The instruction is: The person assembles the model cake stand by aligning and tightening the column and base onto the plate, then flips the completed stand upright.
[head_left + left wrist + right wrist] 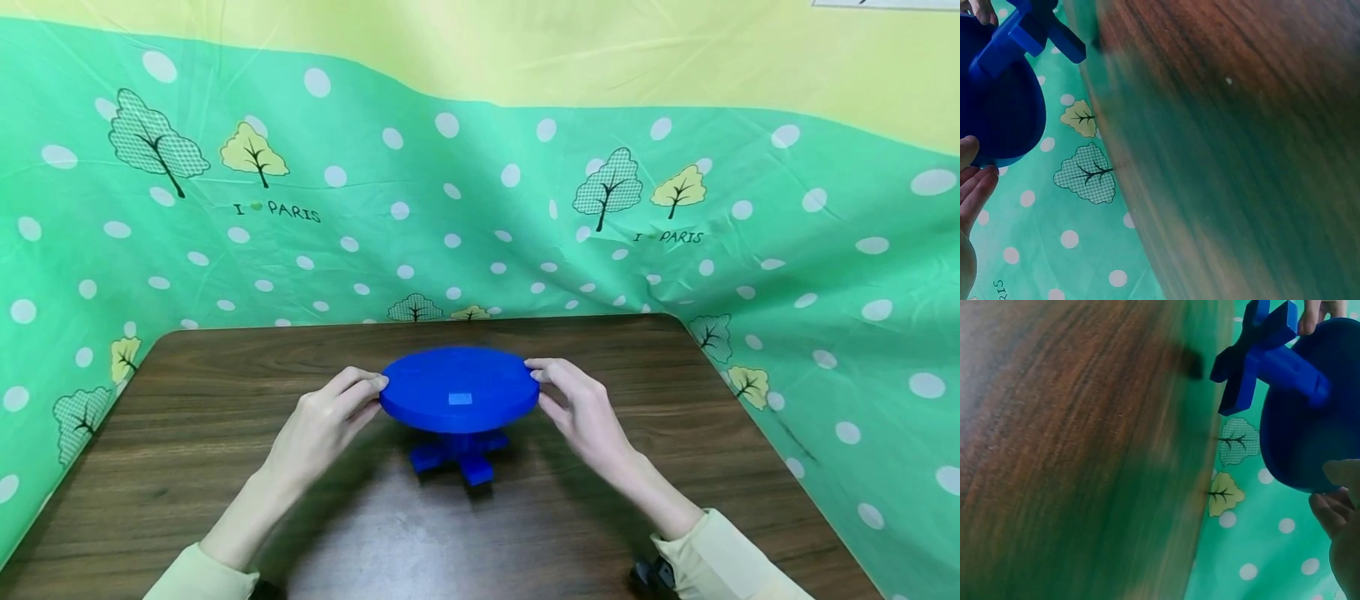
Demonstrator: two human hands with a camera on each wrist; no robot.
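A blue toy pedestal table (459, 375) with a round top and a cross-shaped foot stands upright between my hands. My left hand (318, 425) pinches its rim at the left, and my right hand (588, 412) pinches the opposite edge. Both wrist views show the thumbs against the underside and the other fingers at the outer edge. From the right wrist, the cross-shaped foot (1249, 359) appears raised over the wooden tabletop, with a dark shadow beside it. A small lighter blue rectangle (460, 399) marks the near part of the round top.
The brown wooden tabletop (225, 400) spreads under both arms. Green polka-dot cloth (450, 192) with printed trees hangs behind it and along both sides. Dark wrist devices show at the sleeves, the right one (656, 577) more fully.
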